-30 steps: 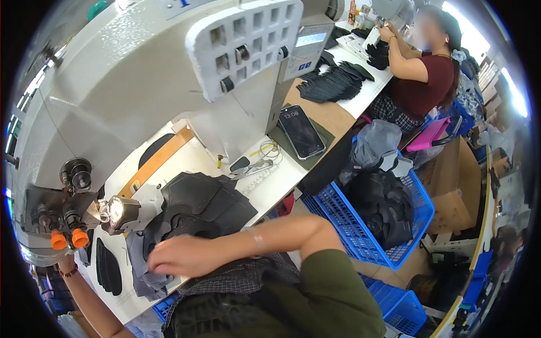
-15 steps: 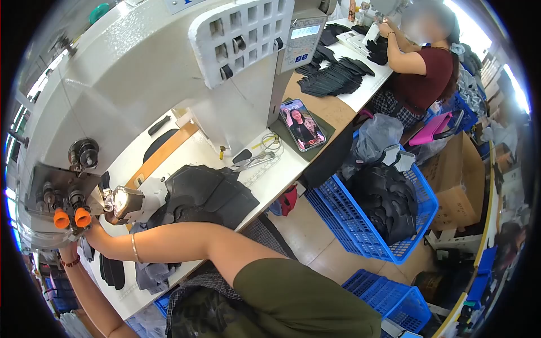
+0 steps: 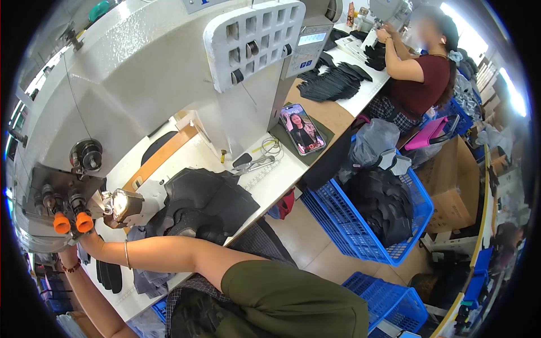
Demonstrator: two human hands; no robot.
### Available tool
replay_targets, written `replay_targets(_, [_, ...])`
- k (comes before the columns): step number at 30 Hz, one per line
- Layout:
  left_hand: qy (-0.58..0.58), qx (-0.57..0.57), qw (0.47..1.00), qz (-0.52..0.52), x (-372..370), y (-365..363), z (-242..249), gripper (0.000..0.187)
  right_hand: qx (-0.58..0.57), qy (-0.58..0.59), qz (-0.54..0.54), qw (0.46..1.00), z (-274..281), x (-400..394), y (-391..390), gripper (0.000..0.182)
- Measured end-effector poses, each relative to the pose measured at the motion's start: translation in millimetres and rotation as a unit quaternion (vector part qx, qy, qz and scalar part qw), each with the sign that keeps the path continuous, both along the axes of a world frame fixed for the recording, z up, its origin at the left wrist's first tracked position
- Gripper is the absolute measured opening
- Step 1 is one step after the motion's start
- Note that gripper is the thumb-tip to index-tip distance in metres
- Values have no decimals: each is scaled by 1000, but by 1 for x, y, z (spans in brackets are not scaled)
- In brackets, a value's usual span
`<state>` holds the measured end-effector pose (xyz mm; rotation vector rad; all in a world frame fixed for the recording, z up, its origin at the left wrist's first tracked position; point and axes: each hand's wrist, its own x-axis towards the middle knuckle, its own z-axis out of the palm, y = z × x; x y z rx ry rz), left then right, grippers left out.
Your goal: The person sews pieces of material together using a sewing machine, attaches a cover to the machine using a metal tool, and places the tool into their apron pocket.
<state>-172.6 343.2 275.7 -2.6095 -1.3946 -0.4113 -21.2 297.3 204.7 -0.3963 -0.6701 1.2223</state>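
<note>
My right hand [image 3: 90, 241], with a bangle on the forearm, reaches in under the head of a sewing machine [image 3: 115, 73]. Its fingers are hidden behind the orange-tipped tension knobs [image 3: 73, 222]. Just below, my left hand [image 3: 69, 256] with a beaded bracelet is also mostly covered by the machine head, so what either hand holds does not show. A lit lamp [image 3: 124, 207] shines beside the needle area. Black cut pieces [image 3: 205, 197] lie stacked on the white table near my right forearm, with dark grey pieces [image 3: 147, 281] and black strips [image 3: 109, 276] below the forearm.
A phone [image 3: 302, 128] and thread snips [image 3: 256, 164] lie on the table. Blue baskets [image 3: 366, 225] stand on the floor at right, one holding black pieces, near a cardboard box [image 3: 451, 183]. Another person [image 3: 422, 73] works at a further machine.
My right forearm and elbow have shifted slightly down and left, uncovering more of the black stack. The view has shifted slightly. Both hands stay under the machine head.
</note>
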Motion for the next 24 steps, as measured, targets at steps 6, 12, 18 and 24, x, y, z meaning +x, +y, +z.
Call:
replay_targets(6, [-512,-309,779,-189,15,0,-14,50,20,-36,-29,999,-1,11,9,26])
replay_targets(12, [-433,-126,889,-79,-45,42,-48,48,29,-73,-50,996,-1,30,10,25])
replay_targets(18, [-625,-369,656,-206,10,-5,-12,48,38,-113,-74,990,-11,16,13,23])
replay_targets(24, [-662,-257,702,-54,-2,-25,-8,54,48,-161,-99,981,-24,-27,43,22])
